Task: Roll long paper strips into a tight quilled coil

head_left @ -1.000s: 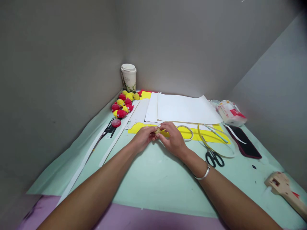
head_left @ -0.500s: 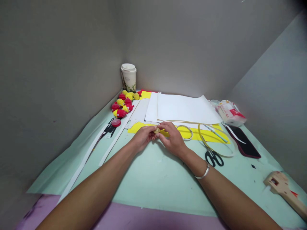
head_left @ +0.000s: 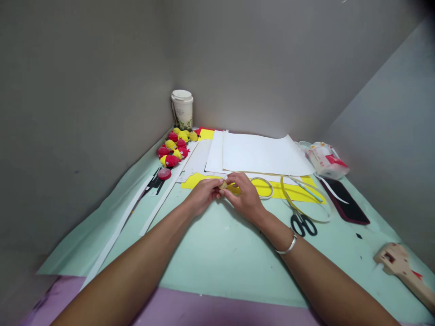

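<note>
Between my left hand and my right hand is a small tan-yellow coil of ridged paper strip. The left thumb and fingers pinch it from one side. On the other side, the right thumb and fingertips close around it, partly hiding it. A long, thin pale-yellow strip runs behind the right hand and loops on the table at the right; where it meets the coil is hidden. Below both hands lies the pale green table cover. A yellow sheet lies just beyond them.
Black-handled scissors, a phone and a glue gun lie right. Farther back are white sheets and a tissue pack. Left are a lidded cup, several red-and-yellow paper figures and white strips.
The coil has turned slightly between my fingertips, and the strip behind my right hand has shifted a little. Both arms stay almost where they were.
</note>
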Available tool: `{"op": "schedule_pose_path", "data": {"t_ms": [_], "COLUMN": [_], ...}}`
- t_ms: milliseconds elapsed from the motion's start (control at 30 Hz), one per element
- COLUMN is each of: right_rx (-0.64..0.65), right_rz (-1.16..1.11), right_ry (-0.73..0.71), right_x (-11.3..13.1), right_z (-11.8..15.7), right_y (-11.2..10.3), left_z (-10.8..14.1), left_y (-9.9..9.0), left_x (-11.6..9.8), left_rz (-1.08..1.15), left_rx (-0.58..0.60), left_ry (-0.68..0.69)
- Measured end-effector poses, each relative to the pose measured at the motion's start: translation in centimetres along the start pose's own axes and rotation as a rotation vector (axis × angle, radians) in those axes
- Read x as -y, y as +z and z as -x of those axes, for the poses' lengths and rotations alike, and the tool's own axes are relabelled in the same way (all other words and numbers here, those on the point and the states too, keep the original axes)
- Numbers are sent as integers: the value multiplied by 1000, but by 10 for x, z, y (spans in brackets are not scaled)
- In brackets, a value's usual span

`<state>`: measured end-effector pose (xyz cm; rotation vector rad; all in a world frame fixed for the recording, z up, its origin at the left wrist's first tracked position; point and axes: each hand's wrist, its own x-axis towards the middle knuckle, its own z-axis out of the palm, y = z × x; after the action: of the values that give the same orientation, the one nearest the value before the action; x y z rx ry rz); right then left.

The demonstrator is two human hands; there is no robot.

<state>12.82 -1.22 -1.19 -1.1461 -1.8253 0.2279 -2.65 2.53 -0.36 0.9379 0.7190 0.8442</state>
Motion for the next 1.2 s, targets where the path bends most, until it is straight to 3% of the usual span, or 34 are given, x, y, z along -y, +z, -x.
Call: {"op": "schedule_pose_path", "data": {"t_ms": [567, 900, 1200], "right_rx": [32, -5, -30], "right_rz": [9, 3, 5], "right_ry": [-75, 13, -35], "right_x": [0, -1, -2], "right_z": [0, 0, 0], "right_y": [-3, 0, 2], "left_z": [1, 2, 3], "left_y": [-1, 4, 2], "left_x": [0, -3, -3], "left_rz": [-29, 32, -3], "left_rx": [11, -35, -19], "left_ry": [-5, -9, -14]}}
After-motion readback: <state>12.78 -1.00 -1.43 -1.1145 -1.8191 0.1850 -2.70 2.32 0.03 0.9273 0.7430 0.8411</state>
